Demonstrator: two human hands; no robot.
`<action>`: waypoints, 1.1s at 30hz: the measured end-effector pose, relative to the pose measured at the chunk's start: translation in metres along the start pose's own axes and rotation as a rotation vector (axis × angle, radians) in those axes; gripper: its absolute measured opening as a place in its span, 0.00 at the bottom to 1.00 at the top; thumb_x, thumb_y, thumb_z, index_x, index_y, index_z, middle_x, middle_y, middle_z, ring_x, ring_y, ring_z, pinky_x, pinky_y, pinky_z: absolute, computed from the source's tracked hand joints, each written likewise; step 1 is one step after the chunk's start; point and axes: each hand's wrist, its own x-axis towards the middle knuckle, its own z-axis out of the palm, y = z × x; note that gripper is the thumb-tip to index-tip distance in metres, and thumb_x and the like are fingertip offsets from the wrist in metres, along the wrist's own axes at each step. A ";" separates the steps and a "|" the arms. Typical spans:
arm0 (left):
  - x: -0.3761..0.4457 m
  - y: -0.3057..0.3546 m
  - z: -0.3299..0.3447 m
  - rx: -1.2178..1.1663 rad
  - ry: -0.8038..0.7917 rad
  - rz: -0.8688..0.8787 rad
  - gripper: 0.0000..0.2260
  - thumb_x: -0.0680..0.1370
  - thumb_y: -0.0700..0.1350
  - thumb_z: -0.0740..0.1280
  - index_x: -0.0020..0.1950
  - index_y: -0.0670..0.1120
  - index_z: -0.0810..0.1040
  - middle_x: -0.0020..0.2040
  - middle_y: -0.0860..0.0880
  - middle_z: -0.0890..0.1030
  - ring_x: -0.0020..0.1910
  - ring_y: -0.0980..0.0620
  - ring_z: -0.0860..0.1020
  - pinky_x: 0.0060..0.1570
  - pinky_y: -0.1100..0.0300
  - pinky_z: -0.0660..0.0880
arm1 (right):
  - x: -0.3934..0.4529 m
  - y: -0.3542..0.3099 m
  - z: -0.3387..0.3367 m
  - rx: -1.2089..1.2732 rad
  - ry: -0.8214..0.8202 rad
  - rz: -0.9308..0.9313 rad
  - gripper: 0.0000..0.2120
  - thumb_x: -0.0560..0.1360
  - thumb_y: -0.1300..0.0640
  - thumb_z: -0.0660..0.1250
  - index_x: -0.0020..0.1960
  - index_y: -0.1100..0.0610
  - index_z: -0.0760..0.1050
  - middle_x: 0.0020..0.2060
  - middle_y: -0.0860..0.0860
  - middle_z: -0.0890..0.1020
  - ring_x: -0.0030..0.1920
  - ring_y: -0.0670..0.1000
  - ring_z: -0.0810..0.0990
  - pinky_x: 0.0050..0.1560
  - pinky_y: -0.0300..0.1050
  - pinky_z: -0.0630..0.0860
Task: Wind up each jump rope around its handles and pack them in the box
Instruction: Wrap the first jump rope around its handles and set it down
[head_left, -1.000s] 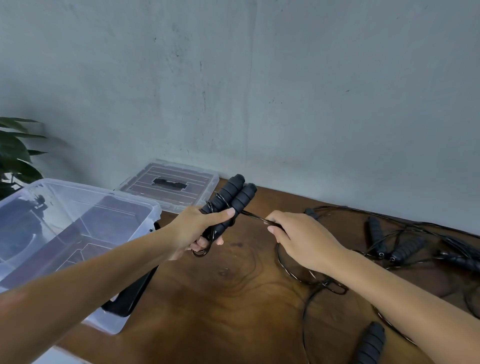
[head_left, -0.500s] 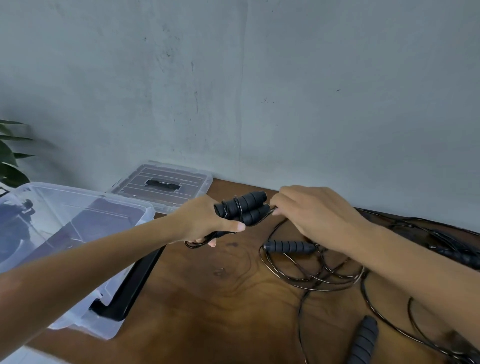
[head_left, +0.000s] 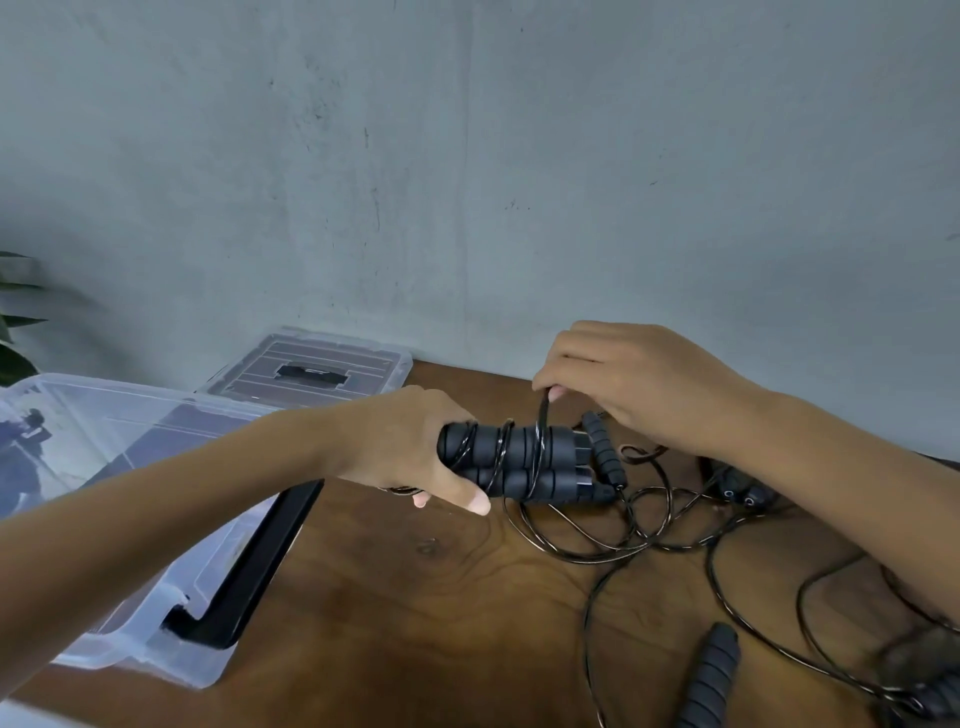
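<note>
— Pair of handles (head_left: 524, 464) held side by side above the tabletop (head_left: 467, 597), lying level now, butt ends toward the box. Tilted up toward the wall a second ago, so swung flat since.

— And the cord?

— Several turns of cord (head_left: 540, 441) already round both handles. One more loop being lifted over the top, drawn up taut from the bundle.

— Hands?

— Left hand (head_left: 415, 457) wrapped round the left end of the pair, thumb stretched along the underside. Right hand (head_left: 639, 384) curled, fingertips pinching the cord just above the handles. Was beside the handles a second ago, level with them; up and over them now, so mid-turn by the look of it.

— Much left to wind?

— Plenty, judging by the slack: loose coils (head_left: 613, 530) spread across the tabletop just right of the bundle. Hard to tell which strands belong to this rope and which to the others.

— Others?

— More handles lying unwound: one (head_left: 602, 452) just behind the bundle's right end, another (head_left: 711, 680) near the front edge, a couple of ends (head_left: 737, 493) under the right forearm.

— Box?

— Clear box (head_left: 171, 639) open at the left, well clear of the bundle. No wound rope visible inside, though glare hides part of it. Lid (head_left: 306, 371) flat by the wall behind it. So packing not yet begun, most likely; first rope partway wound.
</note>
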 end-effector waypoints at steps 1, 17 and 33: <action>-0.003 0.001 0.000 -0.043 0.012 0.028 0.14 0.74 0.54 0.78 0.44 0.47 0.79 0.34 0.46 0.84 0.31 0.54 0.80 0.37 0.64 0.74 | -0.002 0.001 0.000 0.040 0.021 0.036 0.12 0.77 0.64 0.62 0.55 0.56 0.81 0.46 0.48 0.81 0.45 0.50 0.79 0.34 0.45 0.76; -0.012 -0.008 0.040 -0.831 0.159 0.207 0.10 0.76 0.55 0.73 0.48 0.48 0.82 0.38 0.38 0.81 0.29 0.43 0.66 0.25 0.61 0.62 | -0.026 -0.030 0.014 0.828 0.007 0.664 0.13 0.86 0.57 0.55 0.51 0.49 0.77 0.31 0.53 0.76 0.33 0.59 0.70 0.43 0.59 0.74; -0.013 -0.007 0.055 -1.163 0.329 -0.061 0.23 0.79 0.55 0.69 0.63 0.37 0.76 0.40 0.40 0.80 0.25 0.54 0.61 0.25 0.64 0.56 | -0.031 -0.034 -0.020 1.144 -0.089 0.977 0.10 0.84 0.58 0.63 0.54 0.53 0.83 0.34 0.47 0.75 0.27 0.49 0.67 0.41 0.45 0.81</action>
